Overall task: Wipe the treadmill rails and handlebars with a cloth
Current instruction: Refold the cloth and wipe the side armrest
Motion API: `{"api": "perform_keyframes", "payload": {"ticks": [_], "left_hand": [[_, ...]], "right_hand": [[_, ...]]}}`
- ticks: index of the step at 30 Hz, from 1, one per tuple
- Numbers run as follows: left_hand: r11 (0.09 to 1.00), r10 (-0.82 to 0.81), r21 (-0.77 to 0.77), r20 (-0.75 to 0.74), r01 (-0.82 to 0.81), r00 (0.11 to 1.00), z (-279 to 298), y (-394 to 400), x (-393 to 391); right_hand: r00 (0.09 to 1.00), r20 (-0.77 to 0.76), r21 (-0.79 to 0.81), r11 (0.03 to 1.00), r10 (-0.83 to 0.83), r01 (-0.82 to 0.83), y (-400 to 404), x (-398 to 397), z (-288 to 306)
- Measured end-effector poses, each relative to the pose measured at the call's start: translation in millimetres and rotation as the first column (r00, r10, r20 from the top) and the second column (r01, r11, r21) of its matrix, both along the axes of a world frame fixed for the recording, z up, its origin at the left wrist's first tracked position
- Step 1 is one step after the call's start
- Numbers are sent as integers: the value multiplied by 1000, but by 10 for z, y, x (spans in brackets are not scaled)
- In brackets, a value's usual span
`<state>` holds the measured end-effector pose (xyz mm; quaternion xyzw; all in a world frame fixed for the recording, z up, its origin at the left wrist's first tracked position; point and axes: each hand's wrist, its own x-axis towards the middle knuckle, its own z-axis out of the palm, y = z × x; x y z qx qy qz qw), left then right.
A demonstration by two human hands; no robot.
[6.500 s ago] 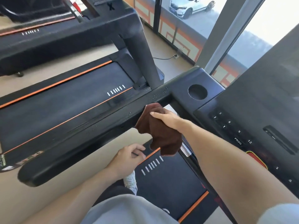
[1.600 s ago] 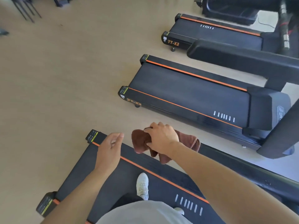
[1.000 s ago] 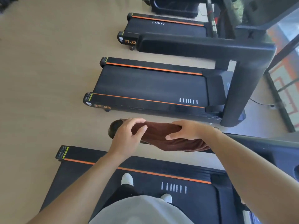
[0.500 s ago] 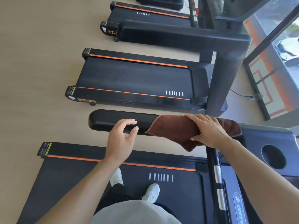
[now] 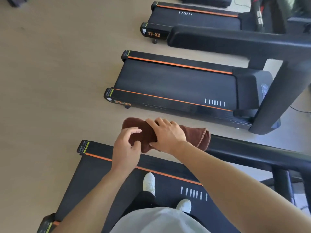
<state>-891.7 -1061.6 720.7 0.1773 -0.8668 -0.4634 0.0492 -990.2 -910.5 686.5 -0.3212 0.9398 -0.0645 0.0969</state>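
A brown cloth (image 5: 193,134) is wrapped over the free end of the black left handrail (image 5: 252,153) of the treadmill I stand on. My right hand (image 5: 166,134) grips the cloth around the rail, fingers over the top and thumb underneath. My left hand (image 5: 127,147) holds the cloth's near end, fingers curled onto it. The rail's tip is hidden under the cloth. The rest of the rail runs right toward the console, out of view.
My treadmill's belt (image 5: 117,182) with an orange stripe lies below, my white shoes (image 5: 149,182) on it. A second treadmill (image 5: 176,84) stands parallel beyond, its upright (image 5: 277,98) at right. A third treadmill (image 5: 193,19) sits farther back. Beige floor (image 5: 50,81) spreads to the left.
My right hand slid the cloth back along the rail to its free end, covering the tip. My left hand moved from hovering above the rail onto the cloth.
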Motion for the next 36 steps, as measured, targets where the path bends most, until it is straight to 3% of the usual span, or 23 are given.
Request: {"api": "perform_keyframes", "payload": {"ticks": [4,9,15,19,22,30,36], "left_hand": [[996,-87,-6,32,87,996,-6,-177,-233],[934,-357,-37,-8,356,934,3,135,-661],[657,-719,-128,191,743,669,13,1176,-897],[460,-768,-349,305,817,563,-48,1745,-924],[366,-799,-393,331,844,501,-75,2177,-916],[316,-824,-296,385,902,415,-30,3498,-933],[251,-830,-221,452,942,327,118,4452,-955]], "right_hand": [[994,109,-14,1000,-24,26,90,-95,62],[979,138,21,989,-148,146,670,-20,197],[945,77,69,947,-319,314,1621,212,275],[902,46,33,904,-428,427,2285,397,306],[863,33,-27,863,-503,504,2736,536,294],[766,9,-37,765,-643,643,3940,619,257],[712,78,14,715,-698,699,4842,669,375]]}}
